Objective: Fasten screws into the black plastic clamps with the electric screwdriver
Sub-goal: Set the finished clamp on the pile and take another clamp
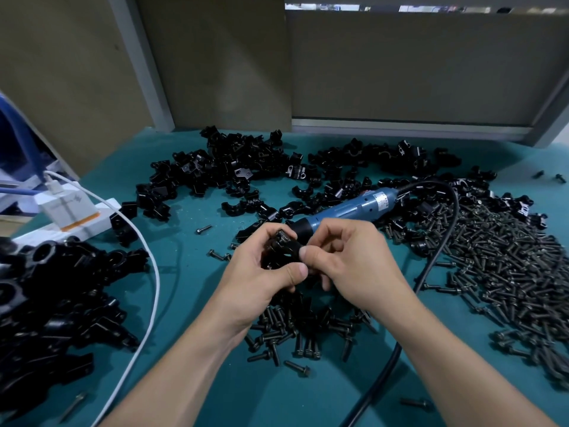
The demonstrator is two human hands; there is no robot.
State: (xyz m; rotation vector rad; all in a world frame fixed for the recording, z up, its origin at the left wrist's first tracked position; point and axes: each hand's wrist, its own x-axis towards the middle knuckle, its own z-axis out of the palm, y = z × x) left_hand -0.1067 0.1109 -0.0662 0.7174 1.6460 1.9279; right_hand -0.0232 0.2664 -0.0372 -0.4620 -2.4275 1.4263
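The left hand (261, 272) has its fingers curled round a black clamp (283, 252) and holds it up off the table. The right hand (348, 266) meets it from the other side and pinches the same clamp between thumb and forefinger. Whether a screw is already seated in the clamp cannot be told, as the fingers cover it. Neither hand holds the electric screwdriver (348, 208). It lies on the green table (191, 303) just beyond the knuckles, its dark nose pointing toward them, and its black cord (443, 241) loops round the right side of the right hand. This clamp therefore looks to be at the fitting stage, with the driving not yet done. Below the wrists lies a small scatter of screws (301, 328), and a far bigger heap of screws (508, 272) spreads out to the right of the right hand. Beyond the hands, past the screwdriver, loose clamp pieces (246, 161) are strewn widely. To the left of the left hand sits a pile of clamps (46, 297) that look closed into rings, probably the finished ones, beside a white charger (70, 211) and white cable (151, 272). Judging by the unused parts, most of the work is ahead.
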